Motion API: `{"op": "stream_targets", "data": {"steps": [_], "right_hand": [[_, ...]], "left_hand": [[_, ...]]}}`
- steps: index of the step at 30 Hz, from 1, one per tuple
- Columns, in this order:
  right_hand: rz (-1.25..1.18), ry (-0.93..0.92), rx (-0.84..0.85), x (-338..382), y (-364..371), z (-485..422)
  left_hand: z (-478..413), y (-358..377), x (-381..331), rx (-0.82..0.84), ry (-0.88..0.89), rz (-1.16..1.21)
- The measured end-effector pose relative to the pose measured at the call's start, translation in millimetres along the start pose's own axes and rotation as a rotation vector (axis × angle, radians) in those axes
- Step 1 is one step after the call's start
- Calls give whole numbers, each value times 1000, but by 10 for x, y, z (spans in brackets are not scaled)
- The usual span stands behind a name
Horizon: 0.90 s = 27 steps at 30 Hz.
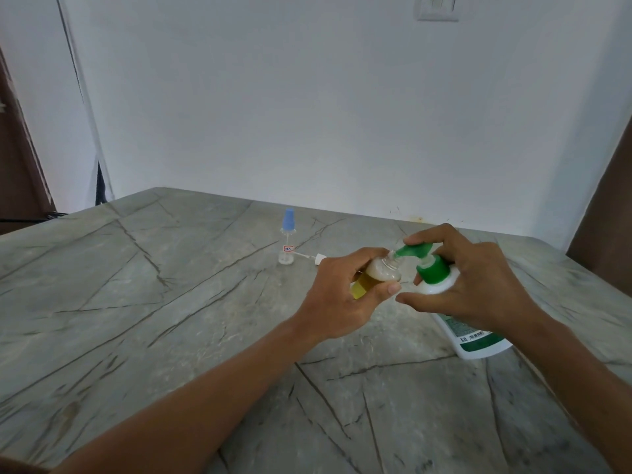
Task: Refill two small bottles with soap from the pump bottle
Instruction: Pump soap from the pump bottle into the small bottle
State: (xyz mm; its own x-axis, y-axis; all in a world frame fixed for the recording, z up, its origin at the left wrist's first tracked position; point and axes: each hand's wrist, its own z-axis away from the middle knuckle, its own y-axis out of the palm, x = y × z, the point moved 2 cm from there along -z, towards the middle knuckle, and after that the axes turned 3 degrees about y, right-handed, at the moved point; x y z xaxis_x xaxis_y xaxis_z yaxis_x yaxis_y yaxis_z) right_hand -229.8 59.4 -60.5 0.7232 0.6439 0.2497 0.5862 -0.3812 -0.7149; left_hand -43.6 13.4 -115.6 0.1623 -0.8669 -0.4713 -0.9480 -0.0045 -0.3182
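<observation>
The left hand [337,295] gripped a small bottle [376,273], fingers and thumb curled round its body. It was held above the counter [171,302], right of the middle and closer to the far edge than the near one. The bottle was tilted with its open neck pointing up and to the right. Yellow liquid filled its lower part, with pale foam above it.

The right hand [478,285] gripped the pump bottle [478,340], a white one with a green collar and a green pump head [415,250]. The forefinger [431,234] lay along the top of the pump head and the thumb curled under the bottle's shoulder. The spout met the mouth of the small bottle. The pump bottle leaned to the left, and its lower end was down by the counter near the right edge. Whether it rested on the surface could not be told.

A second small bottle [286,246], clear with a blue cap and a small label, stood upright on the counter. It was beyond the left hand, toward the far edge. Just beside it, to the right, a white spray top [320,258] with a thin tube lay on the counter, partly hidden by the left hand.

The counter was grey stone with dark veins. A pale wall [307,97] rose behind its far edge, with a switch plate [437,6] high up on it.
</observation>
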Motion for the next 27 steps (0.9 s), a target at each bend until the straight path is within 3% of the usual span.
{"op": "stream_targets", "data": {"steps": [17,27], "right_hand": [[82,-3,-17,9,16,-6],[3,-23,-54,-26,24,-1]], "left_hand": [[-6,5,39,0,-22,12],[28,30,31,19,13,-23]]}}
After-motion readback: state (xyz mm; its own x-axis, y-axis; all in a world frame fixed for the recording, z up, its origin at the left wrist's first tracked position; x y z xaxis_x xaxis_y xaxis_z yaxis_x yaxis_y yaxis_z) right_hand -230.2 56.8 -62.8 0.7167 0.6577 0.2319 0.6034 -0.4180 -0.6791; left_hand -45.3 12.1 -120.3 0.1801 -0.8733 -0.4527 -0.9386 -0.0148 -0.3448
